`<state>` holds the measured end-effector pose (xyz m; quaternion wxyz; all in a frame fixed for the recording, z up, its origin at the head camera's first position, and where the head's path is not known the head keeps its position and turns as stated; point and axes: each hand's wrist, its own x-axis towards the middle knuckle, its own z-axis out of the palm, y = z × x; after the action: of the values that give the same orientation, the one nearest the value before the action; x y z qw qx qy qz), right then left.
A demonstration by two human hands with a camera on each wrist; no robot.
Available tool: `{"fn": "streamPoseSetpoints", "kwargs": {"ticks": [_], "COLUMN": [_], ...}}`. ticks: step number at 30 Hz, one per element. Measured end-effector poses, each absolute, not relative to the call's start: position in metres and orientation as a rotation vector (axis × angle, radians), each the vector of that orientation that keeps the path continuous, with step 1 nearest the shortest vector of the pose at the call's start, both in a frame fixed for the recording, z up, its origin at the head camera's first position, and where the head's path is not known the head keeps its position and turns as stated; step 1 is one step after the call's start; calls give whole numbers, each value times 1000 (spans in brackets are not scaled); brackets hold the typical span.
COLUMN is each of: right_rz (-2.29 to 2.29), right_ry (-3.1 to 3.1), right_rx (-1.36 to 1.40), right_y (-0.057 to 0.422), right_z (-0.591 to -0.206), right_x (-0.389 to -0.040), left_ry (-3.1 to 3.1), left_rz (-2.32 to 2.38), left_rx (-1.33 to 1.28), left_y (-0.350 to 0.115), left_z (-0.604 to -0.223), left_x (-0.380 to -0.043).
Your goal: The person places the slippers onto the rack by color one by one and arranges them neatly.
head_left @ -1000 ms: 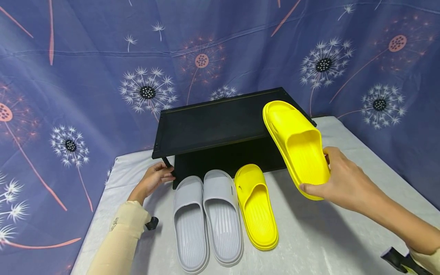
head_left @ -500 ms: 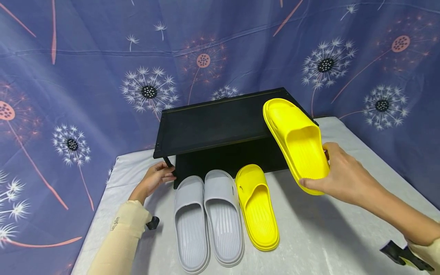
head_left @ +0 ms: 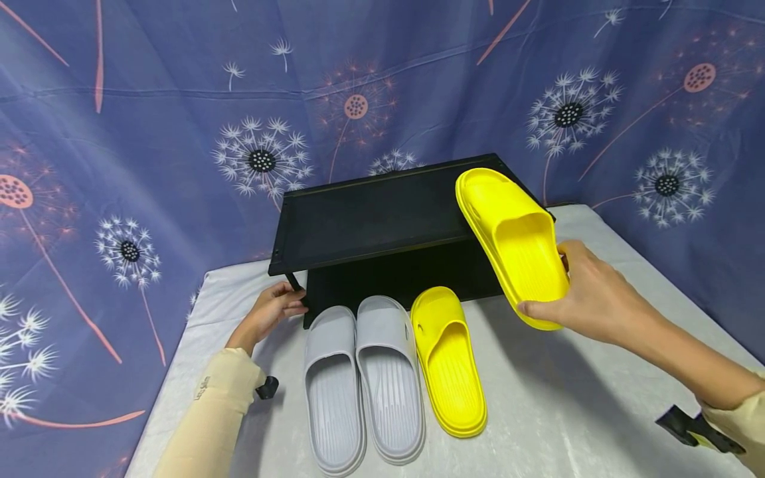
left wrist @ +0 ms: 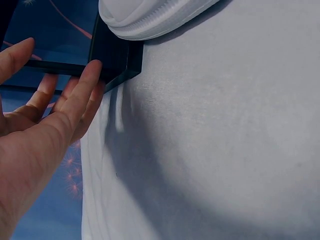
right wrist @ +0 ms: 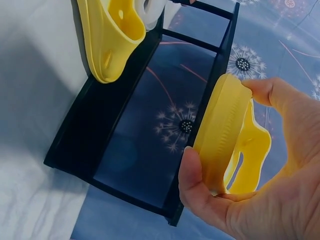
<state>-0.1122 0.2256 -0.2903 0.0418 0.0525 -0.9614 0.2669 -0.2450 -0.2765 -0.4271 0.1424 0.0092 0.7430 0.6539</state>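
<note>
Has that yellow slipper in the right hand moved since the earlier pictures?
Yes, slightly: in the head view, the held yellow slipper has shifted a little up and left in the picture, judged against the black rack.

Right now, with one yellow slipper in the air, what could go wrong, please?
The raised yellow slipper might tip or slip, since the right hand holds it only towards the heel end. Its toe could knock the black rack if lowered carelessly, as it overlaps the top shelf in the head view. A bump might also shift the rack: the left hand is only at its left end.
</note>
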Motion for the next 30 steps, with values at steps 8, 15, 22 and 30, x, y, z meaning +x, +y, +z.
{"fn": "streamPoseSetpoints", "kwargs": {"ticks": [8,15,22,30], "right_rz": [800,791,797,803], "right_ry": [-2946,-2962,-2976,-2980], "right_rx": [160,153,164,185], "right_y": [223,222,220,219], "right_z": [-285,-281,-278,-272], "right_x": [-120,-125,-131,-138], "left_ry": [2147,2140,2126,2112], "left_rz": [1899,1903,1926,1923], "left_rx": [21,33,24,21], "left_y": [-277,-276,-276,-277], "left_z": [-428,-427,-427,-428], "left_x": [-246,-245,-246,-246]}}
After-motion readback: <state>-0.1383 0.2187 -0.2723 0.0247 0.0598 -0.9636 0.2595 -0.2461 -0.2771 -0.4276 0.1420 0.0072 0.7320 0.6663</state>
